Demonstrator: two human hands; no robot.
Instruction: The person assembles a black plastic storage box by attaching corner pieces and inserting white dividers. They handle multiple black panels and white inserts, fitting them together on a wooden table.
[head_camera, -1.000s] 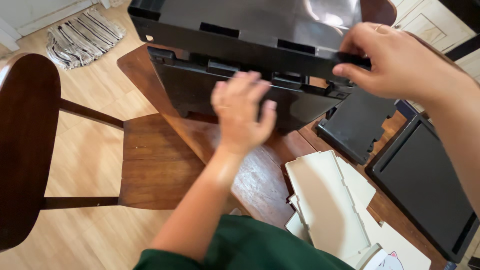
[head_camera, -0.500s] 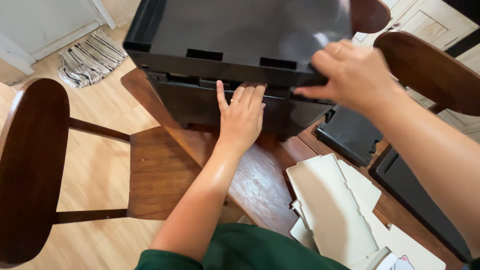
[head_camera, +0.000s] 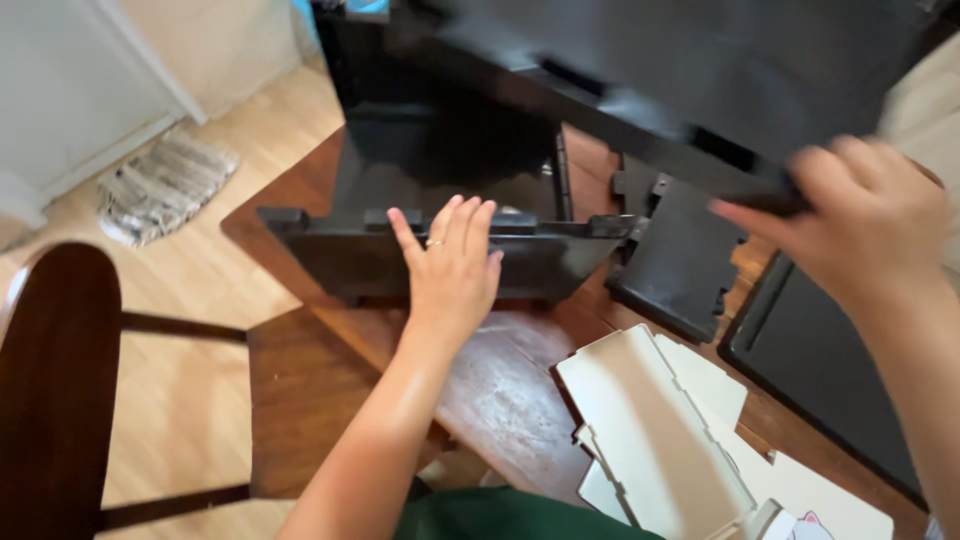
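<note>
A black plastic box frame (head_camera: 450, 180) stands on a dark wooden table (head_camera: 510, 390). My left hand (head_camera: 452, 272) lies flat with fingers spread against the frame's front wall (head_camera: 330, 262), which leans toward me. My right hand (head_camera: 862, 222) grips the edge of a large black panel (head_camera: 700, 70) and holds it tilted up above the frame at the upper right; the panel and this hand are blurred.
Two more black panels (head_camera: 680, 262) (head_camera: 830, 370) lie flat on the table to the right. Cream-coloured panels (head_camera: 650, 440) are stacked near the table's front edge. A dark wooden chair (head_camera: 130, 400) stands at the left. A striped rug (head_camera: 160, 185) lies on the wooden floor.
The large black panel, resting on the frame earlier, has been lifted and swung up to the right by my right hand. The frame's inside now shows. My left hand stays on the front wall.
</note>
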